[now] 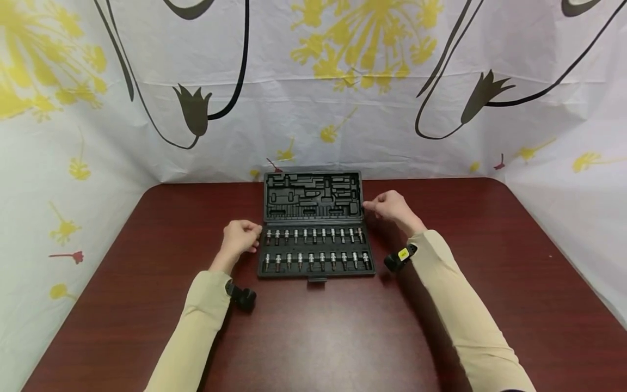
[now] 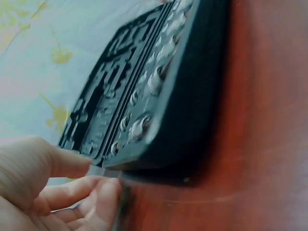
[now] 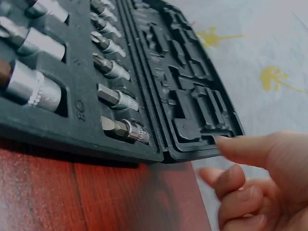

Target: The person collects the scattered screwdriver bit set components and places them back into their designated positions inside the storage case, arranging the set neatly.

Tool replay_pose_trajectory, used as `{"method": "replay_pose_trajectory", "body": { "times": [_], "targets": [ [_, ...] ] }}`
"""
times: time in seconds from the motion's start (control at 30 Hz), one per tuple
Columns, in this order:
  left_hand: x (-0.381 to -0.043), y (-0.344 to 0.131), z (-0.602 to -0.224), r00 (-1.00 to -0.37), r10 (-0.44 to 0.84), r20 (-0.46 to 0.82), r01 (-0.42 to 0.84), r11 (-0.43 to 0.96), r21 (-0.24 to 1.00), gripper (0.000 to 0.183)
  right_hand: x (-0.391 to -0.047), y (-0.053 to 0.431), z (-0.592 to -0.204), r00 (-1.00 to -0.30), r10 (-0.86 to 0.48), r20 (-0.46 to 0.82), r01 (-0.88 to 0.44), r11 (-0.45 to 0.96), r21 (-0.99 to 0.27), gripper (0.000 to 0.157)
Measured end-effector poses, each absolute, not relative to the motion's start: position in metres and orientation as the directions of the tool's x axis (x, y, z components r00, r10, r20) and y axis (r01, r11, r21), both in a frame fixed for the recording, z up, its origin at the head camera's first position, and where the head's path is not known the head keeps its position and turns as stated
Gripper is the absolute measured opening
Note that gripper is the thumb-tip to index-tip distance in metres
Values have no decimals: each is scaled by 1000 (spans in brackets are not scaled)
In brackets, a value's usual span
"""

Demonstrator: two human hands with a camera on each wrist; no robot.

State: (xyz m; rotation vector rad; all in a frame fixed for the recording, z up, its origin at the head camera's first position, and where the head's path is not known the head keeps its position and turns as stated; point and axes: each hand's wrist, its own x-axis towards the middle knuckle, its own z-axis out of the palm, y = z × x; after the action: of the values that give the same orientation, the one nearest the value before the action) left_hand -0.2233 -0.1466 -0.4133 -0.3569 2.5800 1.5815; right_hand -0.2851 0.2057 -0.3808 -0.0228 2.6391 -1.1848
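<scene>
A black plastic socket bit case (image 1: 316,265) lies unfolded on the table, its moulded lid (image 1: 313,197) tilted back at the far side. Two rows of silver bit sockets (image 3: 126,131) sit in the base slots. My left hand (image 1: 239,238) is at the left side of the case near the hinge, fingers loosely bent. In the left wrist view its thumb and index fingertips are right at the case corner, with nothing seen between them. My right hand (image 1: 390,207) pinches the right edge of the lid, thumb on the inner face and index finger behind.
The dark red wooden table (image 1: 313,337) extends around the case. Behind it hangs a white curtain (image 1: 303,120) with yellow and grey plant prints. Each wrist wears a small black camera, the left one (image 1: 243,298) near the case's front left corner.
</scene>
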Motion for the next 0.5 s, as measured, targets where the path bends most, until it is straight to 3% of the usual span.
{"method": "replay_pose_trajectory", "body": {
  "times": [0.13, 0.3, 0.5],
  "targets": [
    [-241, -145, -411, -960, -226, -165, -239, 356, 903, 27, -292, 201, -381, -994, -42, -103, 50, 658, -752, 34],
    [-258, -143, -409, -954, -277, -113, -212, 361, 908, 31, -296, 195, -383, -992, 1, -130, 100, 642, -761, 34],
    [-267, -142, -410, -965, -224, -138, -217, 382, 898, 37, -298, 192, -385, -985, -28, -171, 111, 657, -746, 33]
  ]
}}
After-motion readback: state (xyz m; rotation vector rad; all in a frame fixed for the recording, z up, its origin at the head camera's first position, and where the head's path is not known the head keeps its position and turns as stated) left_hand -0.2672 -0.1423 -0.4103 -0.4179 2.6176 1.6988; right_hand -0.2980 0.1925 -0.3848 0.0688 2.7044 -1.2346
